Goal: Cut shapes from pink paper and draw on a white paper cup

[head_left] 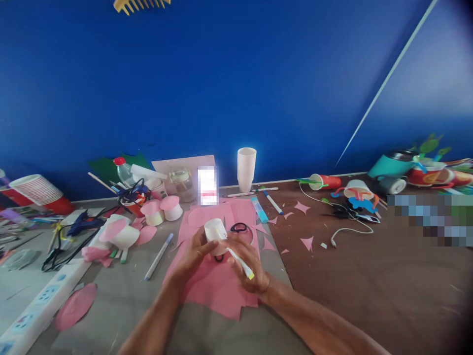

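Note:
My left hand is wrapped round a small white paper cup, holding it tilted above a sheet of pink paper. My right hand pinches a white pen with a yellow end, its other end against the cup. Black-handled scissors lie on the pink paper just behind my hands. Both hands are close together, over the middle of the table.
A stack of white cups stands at the blue wall. Pink-topped cups, a jar, a bottle and a glue gun crowd the left. A power strip lies front left. Pink scraps, a cable and decorated cups lie right.

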`<state>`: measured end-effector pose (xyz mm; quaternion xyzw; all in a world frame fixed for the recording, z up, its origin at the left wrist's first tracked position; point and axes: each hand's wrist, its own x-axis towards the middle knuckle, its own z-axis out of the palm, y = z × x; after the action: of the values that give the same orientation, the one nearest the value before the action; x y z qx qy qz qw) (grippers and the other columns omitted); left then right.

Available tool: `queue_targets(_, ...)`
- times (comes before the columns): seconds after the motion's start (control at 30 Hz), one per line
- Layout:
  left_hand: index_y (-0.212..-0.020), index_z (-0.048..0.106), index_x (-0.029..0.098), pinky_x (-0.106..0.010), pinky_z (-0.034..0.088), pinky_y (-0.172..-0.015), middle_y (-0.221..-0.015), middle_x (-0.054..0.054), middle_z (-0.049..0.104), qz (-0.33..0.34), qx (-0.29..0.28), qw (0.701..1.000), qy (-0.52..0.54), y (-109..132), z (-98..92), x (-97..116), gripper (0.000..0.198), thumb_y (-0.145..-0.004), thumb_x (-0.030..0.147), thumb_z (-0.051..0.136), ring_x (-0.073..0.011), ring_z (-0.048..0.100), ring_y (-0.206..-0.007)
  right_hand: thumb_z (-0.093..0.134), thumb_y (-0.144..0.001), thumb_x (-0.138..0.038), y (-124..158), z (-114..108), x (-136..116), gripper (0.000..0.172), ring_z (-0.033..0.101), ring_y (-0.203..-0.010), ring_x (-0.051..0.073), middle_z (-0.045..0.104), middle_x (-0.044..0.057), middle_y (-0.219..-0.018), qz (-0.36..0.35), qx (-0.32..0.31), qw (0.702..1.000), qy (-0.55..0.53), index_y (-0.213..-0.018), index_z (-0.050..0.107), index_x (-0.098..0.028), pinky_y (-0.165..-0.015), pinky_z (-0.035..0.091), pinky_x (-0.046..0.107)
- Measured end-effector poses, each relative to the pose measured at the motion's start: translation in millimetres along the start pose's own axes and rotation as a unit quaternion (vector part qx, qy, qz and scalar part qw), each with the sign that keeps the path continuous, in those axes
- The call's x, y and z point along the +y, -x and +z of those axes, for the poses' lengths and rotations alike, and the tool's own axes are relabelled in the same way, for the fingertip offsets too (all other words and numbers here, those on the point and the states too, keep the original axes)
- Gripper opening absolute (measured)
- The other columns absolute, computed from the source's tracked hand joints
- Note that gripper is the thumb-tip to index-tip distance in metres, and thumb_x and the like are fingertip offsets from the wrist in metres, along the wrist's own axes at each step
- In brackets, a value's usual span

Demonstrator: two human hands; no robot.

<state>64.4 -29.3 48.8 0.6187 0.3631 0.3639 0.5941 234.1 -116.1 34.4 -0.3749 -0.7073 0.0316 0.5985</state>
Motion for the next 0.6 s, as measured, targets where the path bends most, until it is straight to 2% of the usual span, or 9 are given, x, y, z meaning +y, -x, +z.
queue_targets(0.1, -0.108, 0.071, 0.015, -0.034, 0.049, -0.085, -0.107, -0.01, 0.073, -0.006, -0.006, 1.0, -0.002, -0.3, -0.5, 0.2, 0.044, -0.076, 0.044, 0.082, -0.0264, 0.064, -0.097, 0.048, -0.104, -0.025, 2.6, 2.4, 3.2, 0.041, 0.07, -0.116, 0.025, 0.075, 0.007, -0.117, -0.014, 0.002, 1.0, 0.007, -0.145, 0.054, -0.03, -0.1, 0.061, 0.044)
queue_targets(0.2, -0.106, 0.071, 0.016, -0.033, 0.049, -0.083, -0.102, -0.008, 0.072, -0.013, -0.006, 1.0, 0.001, 0.0, 1.6, 4.3, 0.044, -0.074, 0.044, 0.083, -0.0257, 0.062, -0.094, 0.05, -0.101, -0.018, 2.6, 4.5, 4.5, 0.041, 0.071, -0.113, 0.025, 0.077, 0.008, -0.113, -0.003, 0.007, 1.0, 0.002, -0.14, 0.059, -0.028, -0.098, 0.062, 0.043)
queue_targets(0.37, -0.107, 0.07, 0.015, -0.033, 0.048, -0.081, -0.098, -0.008, 0.071, -0.011, -0.014, 1.0, 0.012, 0.4, 3.9, 8.0, 0.047, -0.073, 0.045, 0.084, -0.0246, 0.061, -0.09, 0.049, -0.099, -0.016, 0.4, 5.9, 3.1, 0.042, 0.073, -0.108, 0.026, 0.079, 0.008, -0.108, 0.01, 0.006, 1.0, 0.005, -0.137, 0.062, -0.027, -0.095, 0.063, 0.043)
queue_targets(0.6, -0.101, 0.07, 0.015, -0.033, 0.048, -0.078, -0.091, -0.006, 0.07, -0.02, -0.018, 0.999, 0.037, -1.8, 0.4, 0.1, 0.048, -0.069, 0.047, 0.087, -0.0237, 0.061, -0.085, 0.049, -0.096, -0.015, -3.4, 4.7, 0.4, 0.041, 0.075, -0.099, 0.024, 0.078, 0.009, -0.108, 0.024, 0.012, 1.0, 0.003, -0.134, 0.059, -0.025, -0.089, 0.064, 0.039)
